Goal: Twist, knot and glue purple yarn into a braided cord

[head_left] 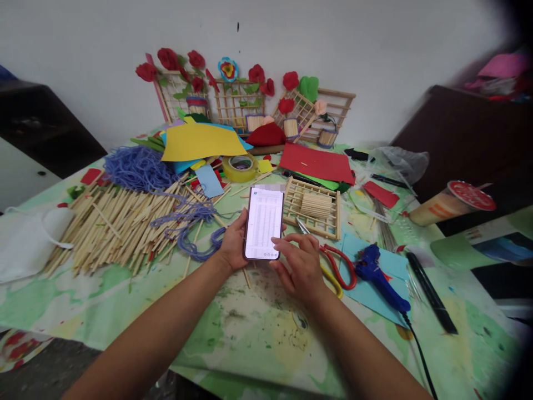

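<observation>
A smartphone (264, 225) with a lit white screen of small, unreadable text is held upright in my left hand (234, 241). The left fingers wrap behind it, with their tips showing at its right edge. My right hand (302, 266) has its index finger at the lower right of the screen; the thumb is apart and the other fingers are bent, holding nothing. Just beyond the right hand lie scissors (347, 268) with red and yellow handles. A small wooden stick lattice (336, 214) with a stick panel on it rests behind the phone.
Left lie a pile of wooden sticks (125, 228), purple yarn (139, 169) and a white mask (31, 239). Right are a blue glue gun (381, 278), a black marker-like stick (431, 291) and a cup (452, 203). Behind are tape (240, 173), yellow paper (202, 141), red paper (318, 161) and flower trellises (239, 105).
</observation>
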A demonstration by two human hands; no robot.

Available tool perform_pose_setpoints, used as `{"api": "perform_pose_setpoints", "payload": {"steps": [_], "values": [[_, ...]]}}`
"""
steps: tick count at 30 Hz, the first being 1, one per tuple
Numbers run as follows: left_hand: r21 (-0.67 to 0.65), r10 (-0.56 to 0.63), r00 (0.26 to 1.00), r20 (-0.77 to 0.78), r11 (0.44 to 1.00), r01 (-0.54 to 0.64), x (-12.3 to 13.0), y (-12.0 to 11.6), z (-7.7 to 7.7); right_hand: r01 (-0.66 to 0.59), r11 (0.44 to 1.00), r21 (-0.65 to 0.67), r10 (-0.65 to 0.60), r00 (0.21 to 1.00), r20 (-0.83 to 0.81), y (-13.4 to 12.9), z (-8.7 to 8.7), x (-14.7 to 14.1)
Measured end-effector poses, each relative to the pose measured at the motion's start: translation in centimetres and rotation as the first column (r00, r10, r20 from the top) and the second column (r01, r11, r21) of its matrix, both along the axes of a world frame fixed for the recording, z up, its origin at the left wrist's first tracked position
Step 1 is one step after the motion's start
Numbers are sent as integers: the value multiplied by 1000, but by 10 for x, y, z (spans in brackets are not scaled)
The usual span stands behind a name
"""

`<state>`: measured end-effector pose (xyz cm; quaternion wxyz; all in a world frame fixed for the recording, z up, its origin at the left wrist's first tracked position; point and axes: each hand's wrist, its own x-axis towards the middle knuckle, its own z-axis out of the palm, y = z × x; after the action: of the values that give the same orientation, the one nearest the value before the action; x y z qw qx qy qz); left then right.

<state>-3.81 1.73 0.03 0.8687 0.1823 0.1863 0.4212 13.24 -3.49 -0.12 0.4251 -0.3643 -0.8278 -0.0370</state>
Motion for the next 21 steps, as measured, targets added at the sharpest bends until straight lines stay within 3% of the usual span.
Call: {"api": "perform_pose_setpoints", "payload": {"steps": [10,21], "values": [[18,-27,999,23,999,27,-2,0,1,14,992,126,4,990,-144,-2,1,1],[10,-7,1000,2,1000,7,0,0,3,-14,997,80,24,992,-126,-2,2,2]]}}
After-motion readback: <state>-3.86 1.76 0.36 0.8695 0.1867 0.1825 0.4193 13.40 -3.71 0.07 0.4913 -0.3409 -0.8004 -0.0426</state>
